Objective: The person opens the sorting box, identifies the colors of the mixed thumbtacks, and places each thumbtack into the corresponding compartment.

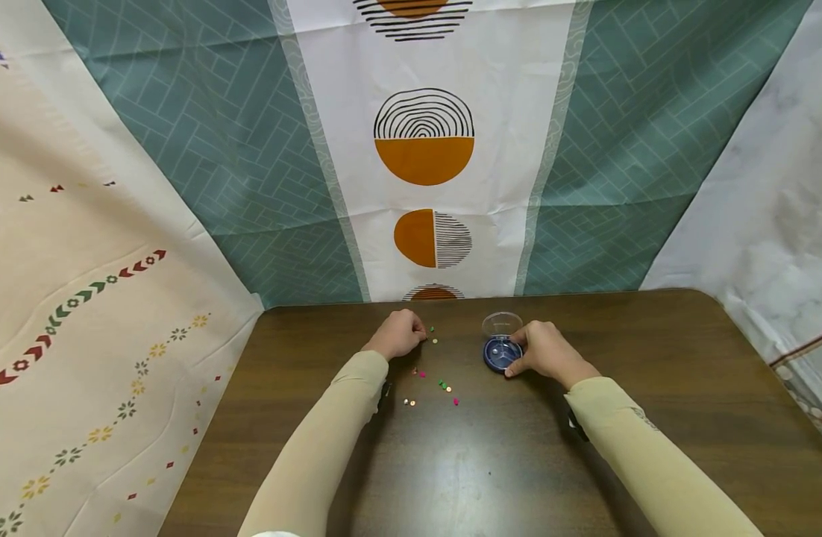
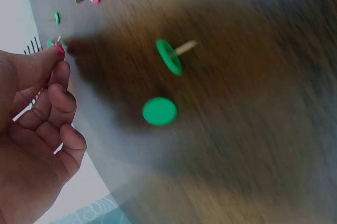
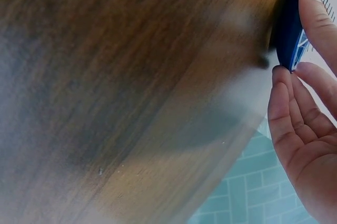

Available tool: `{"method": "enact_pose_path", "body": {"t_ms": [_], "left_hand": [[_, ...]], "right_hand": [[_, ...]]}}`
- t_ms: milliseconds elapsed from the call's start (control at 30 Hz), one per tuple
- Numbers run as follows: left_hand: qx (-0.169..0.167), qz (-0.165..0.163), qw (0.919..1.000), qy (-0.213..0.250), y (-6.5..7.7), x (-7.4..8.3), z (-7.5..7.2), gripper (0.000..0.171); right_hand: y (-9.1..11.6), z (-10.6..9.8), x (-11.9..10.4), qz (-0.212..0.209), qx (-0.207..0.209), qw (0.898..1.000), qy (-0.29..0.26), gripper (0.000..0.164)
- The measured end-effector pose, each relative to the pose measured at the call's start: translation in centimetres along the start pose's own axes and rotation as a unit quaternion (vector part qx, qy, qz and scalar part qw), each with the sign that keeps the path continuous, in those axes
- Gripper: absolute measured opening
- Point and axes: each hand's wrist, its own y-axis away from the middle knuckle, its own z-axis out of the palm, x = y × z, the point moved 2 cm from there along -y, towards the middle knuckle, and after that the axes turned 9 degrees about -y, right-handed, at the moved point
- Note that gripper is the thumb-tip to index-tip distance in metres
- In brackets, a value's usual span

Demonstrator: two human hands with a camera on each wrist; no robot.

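My left hand [image 1: 397, 334] is over the table's far middle, thumb and forefinger pinching a pink thumbtack [image 2: 60, 48] in the left wrist view. Two green thumbtacks lie beside that hand: one on its side with the pin showing [image 2: 169, 57], the other a flat round head [image 2: 159, 111]. To the right, my right hand [image 1: 548, 350] grips the edge of a round blue case [image 1: 498, 358] between thumb and fingers. Its clear lid [image 1: 502, 324] stands raised on the far side. Dividers split the inside, where a small pale item shows. The right wrist view has the case [image 3: 288, 29] edge-on.
Several thumbtacks in pink, green and gold lie scattered between my forearms, among them a pink tack [image 1: 456, 401] and a gold tack [image 1: 448, 389]. The brown wooden table [image 1: 653, 388] ends at a patterned cloth [image 1: 303, 261] hanging behind it.
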Motion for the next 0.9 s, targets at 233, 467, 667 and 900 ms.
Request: {"method": "enact_pose_path", "body": {"t_ms": [233, 467, 667, 900], "left_hand": [[-0.006, -0.011, 0.9999, 0.008, 0.6, -0.5, -0.4, 0.012], [0.006, -0.002, 1.0000, -0.001, 0.5, -0.2, -0.2, 0.006], [0.027, 0.004, 0.9993, -0.027, -0.1, 0.4, -0.1, 0.008], [0.030, 0.007, 0.9984, -0.048, -0.2, 0.5, -0.1, 0.009]], "right_hand": [[-0.2, 0.0, 0.2, 0.001, -0.005, 1.000, -0.001, 0.075], [-0.1, 0.0, 0.1, -0.003, -0.002, 1.000, 0.003, 0.074], [-0.2, 0.1, 0.1, -0.001, -0.004, 1.000, 0.002, 0.076], [-0.3, 0.1, 0.3, 0.005, -0.004, 1.000, -0.001, 0.077]]}}
